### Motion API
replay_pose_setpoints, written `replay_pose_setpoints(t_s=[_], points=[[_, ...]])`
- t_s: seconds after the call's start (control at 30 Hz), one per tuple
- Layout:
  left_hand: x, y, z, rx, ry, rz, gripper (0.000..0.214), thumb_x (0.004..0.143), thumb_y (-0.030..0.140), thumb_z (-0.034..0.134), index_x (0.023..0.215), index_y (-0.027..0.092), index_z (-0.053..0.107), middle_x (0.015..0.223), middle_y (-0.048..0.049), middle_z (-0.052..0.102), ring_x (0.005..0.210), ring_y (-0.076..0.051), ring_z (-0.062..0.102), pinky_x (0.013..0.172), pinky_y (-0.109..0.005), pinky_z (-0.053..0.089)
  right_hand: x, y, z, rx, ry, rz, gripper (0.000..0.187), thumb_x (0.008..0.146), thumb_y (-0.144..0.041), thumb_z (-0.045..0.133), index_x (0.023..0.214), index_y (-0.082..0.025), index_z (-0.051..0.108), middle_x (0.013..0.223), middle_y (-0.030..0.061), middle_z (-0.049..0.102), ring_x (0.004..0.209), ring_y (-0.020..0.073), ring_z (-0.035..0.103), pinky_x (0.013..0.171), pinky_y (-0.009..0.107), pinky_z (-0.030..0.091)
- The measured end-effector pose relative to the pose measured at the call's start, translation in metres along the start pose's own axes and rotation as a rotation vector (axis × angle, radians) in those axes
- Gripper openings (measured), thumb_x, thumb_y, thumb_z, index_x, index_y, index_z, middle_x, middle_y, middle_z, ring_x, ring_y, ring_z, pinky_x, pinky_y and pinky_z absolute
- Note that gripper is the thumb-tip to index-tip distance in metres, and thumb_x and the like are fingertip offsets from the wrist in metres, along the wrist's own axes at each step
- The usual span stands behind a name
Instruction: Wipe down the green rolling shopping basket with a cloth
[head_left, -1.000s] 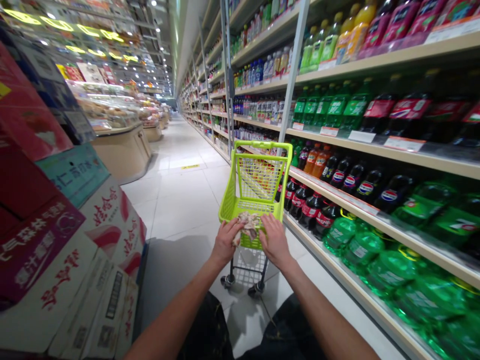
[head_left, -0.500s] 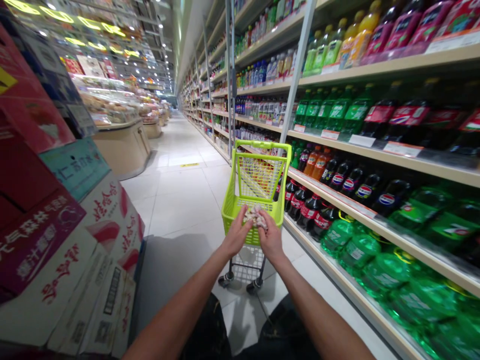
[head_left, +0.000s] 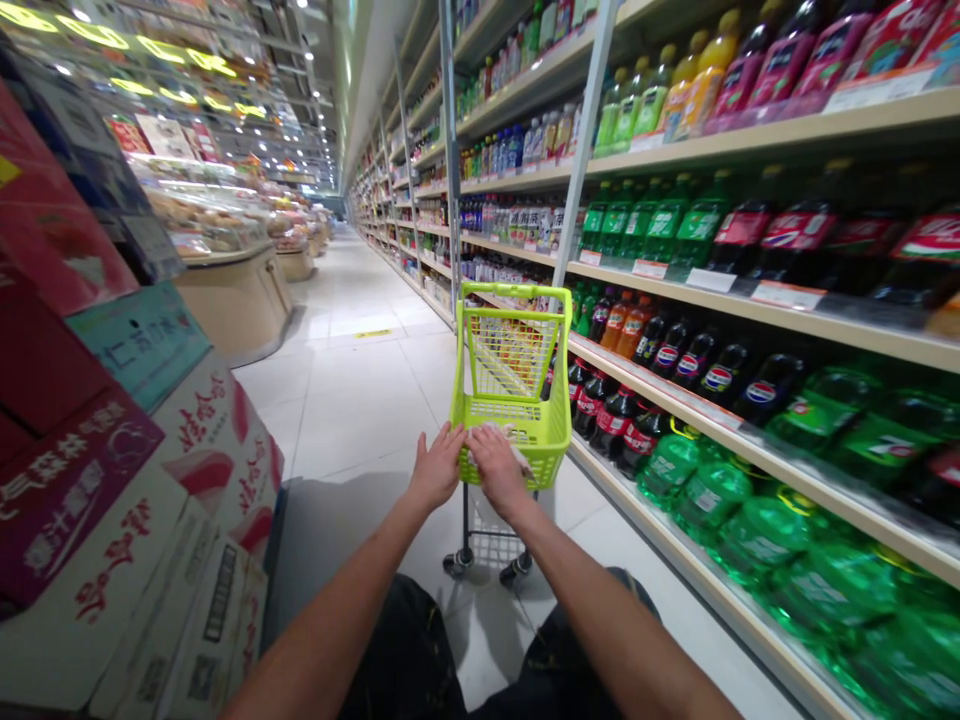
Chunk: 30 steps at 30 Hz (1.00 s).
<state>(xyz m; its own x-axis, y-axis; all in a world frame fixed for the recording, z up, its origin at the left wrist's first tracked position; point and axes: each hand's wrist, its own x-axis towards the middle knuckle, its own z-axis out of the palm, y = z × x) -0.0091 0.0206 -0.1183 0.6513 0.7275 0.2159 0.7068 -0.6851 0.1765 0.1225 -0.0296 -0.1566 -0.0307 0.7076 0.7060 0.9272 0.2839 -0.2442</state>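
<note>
A lime-green shopping cart (head_left: 551,350) with a lattice basket stands upright before my knees. My left hand (head_left: 437,468) grips the near left corner of the basket rim; its outer fingers are somewhat apart and its thumb is partly hidden. Beside it, my right hand (head_left: 496,468) is closed on a crumpled whitish cloth (head_left: 519,460) pressed against the near rim. Most of the cloth lies under that hand, with one end showing on its right. I cannot tell whether it is fabric or paper.
Drink shelves (head_left: 675,290) run along the right, with large green bottles (head_left: 720,500) on the bottom level. Stacked cartons (head_left: 202,440) rise close on the left. A rounded display counter (head_left: 232,300) stands farther off beside the tiled aisle (head_left: 360,380).
Both hands held the bunched cloth above the basket. My left hand has shifted left onto the rim corner, and my right hand has brought the cloth down and left onto the near rim.
</note>
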Motion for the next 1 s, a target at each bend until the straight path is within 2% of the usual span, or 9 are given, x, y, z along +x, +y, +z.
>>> replay_pose_setpoints(t_s=[0.07, 0.2, 0.27, 0.33, 0.4, 0.53, 0.77, 0.87, 1.0], points=[[0.0, 0.003, 0.001, -0.017, 0.009, -0.01, 0.054, 0.074, 0.008, 0.029, 0.126, 0.02, 0.038, 0.138, -0.0036, 0.036, 0.131, -0.021, 0.023, 0.103, -0.057, 0.016, -0.002, 0.011, -0.013, 0.094, 0.095, 0.082, 0.04, 0.075, -0.005, 0.038, 0.108, -0.017, 0.057, 0.119, 0.0095, 0.055, 0.117, 0.0181, 0.044, 0.099, 0.039, 0.035], [0.001, 0.013, 0.004, -0.058, 0.016, -0.062, 0.057, 0.071, 0.01, 0.034, 0.128, 0.017, 0.037, 0.139, -0.0049, 0.034, 0.132, -0.022, 0.019, 0.104, -0.054, 0.018, 0.005, 0.032, -0.039, 0.306, 0.41, 0.499, 0.037, 0.072, -0.011, 0.039, 0.105, -0.015, 0.055, 0.103, 0.0081, 0.063, 0.093, 0.0172, 0.059, 0.084, 0.034, 0.046], [0.001, 0.018, 0.004, -0.058, 0.013, -0.063, 0.058, 0.07, 0.009, 0.035, 0.128, 0.018, 0.037, 0.139, -0.0047, 0.034, 0.132, -0.021, 0.018, 0.104, -0.054, 0.017, 0.009, 0.036, -0.045, 0.34, 0.471, 0.574, 0.037, 0.071, -0.012, 0.038, 0.103, -0.015, 0.055, 0.099, 0.0071, 0.064, 0.088, 0.017, 0.06, 0.08, 0.033, 0.047], [0.0, 0.02, 0.004, -0.054, 0.006, -0.034, 0.058, 0.071, 0.009, 0.034, 0.127, 0.02, 0.037, 0.139, -0.0035, 0.035, 0.132, -0.021, 0.02, 0.104, -0.055, 0.015, 0.008, 0.037, -0.05, 0.25, 0.381, 0.475, 0.034, 0.07, -0.011, 0.037, 0.096, -0.016, 0.059, 0.102, 0.0083, 0.063, 0.096, 0.0182, 0.057, 0.086, 0.035, 0.044], [0.0, 0.02, 0.003, -0.051, 0.004, -0.002, 0.056, 0.072, 0.01, 0.033, 0.127, 0.021, 0.037, 0.139, -0.0023, 0.035, 0.132, -0.021, 0.021, 0.104, -0.056, 0.014, -0.001, 0.038, -0.058, 0.07, 0.174, 0.299, 0.032, 0.07, -0.01, 0.039, 0.091, -0.018, 0.061, 0.107, 0.0084, 0.061, 0.105, 0.02, 0.052, 0.095, 0.041, 0.035], [0.0, 0.02, 0.002, -0.041, 0.004, 0.014, 0.055, 0.073, 0.011, 0.033, 0.127, 0.021, 0.037, 0.139, -0.002, 0.035, 0.132, -0.021, 0.021, 0.104, -0.057, 0.013, -0.025, 0.05, -0.077, -0.278, -0.12, 0.083, 0.043, 0.072, -0.018, 0.049, 0.115, -0.021, 0.05, 0.124, 0.0089, 0.051, 0.117, 0.0239, 0.042, 0.101, 0.053, 0.017], [0.004, 0.026, 0.0, -0.006, -0.021, 0.009, 0.055, 0.073, 0.01, 0.035, 0.127, 0.021, 0.037, 0.138, -0.003, 0.036, 0.131, -0.021, 0.021, 0.104, -0.057, 0.014, -0.031, 0.093, -0.09, -0.441, -0.158, -0.004, 0.037, 0.079, -0.013, 0.042, 0.114, -0.016, 0.05, 0.125, 0.0138, 0.05, 0.119, 0.0225, 0.041, 0.1, 0.046, 0.025], [0.004, 0.03, 0.001, -0.009, -0.015, -0.003, 0.056, 0.072, 0.01, 0.035, 0.128, 0.02, 0.036, 0.138, -0.004, 0.036, 0.132, -0.021, 0.02, 0.104, -0.055, 0.015, -0.03, 0.084, -0.078, -0.376, -0.155, 0.022, 0.043, 0.073, -0.017, 0.052, 0.117, -0.013, 0.048, 0.124, 0.0177, 0.049, 0.117, 0.0256, 0.042, 0.096, 0.045, 0.032], [0.006, 0.033, 0.001, -0.013, -0.025, -0.029, 0.058, 0.071, 0.01, 0.035, 0.128, 0.019, 0.035, 0.138, -0.0047, 0.037, 0.132, -0.023, 0.019, 0.104, -0.054, 0.017, -0.028, 0.053, -0.046, -0.325, -0.032, 0.082, 0.055, 0.068, -0.018, 0.059, 0.12, -0.01, 0.044, 0.133, 0.0221, 0.036, 0.126, 0.0317, 0.027, 0.098, 0.052, 0.027]])
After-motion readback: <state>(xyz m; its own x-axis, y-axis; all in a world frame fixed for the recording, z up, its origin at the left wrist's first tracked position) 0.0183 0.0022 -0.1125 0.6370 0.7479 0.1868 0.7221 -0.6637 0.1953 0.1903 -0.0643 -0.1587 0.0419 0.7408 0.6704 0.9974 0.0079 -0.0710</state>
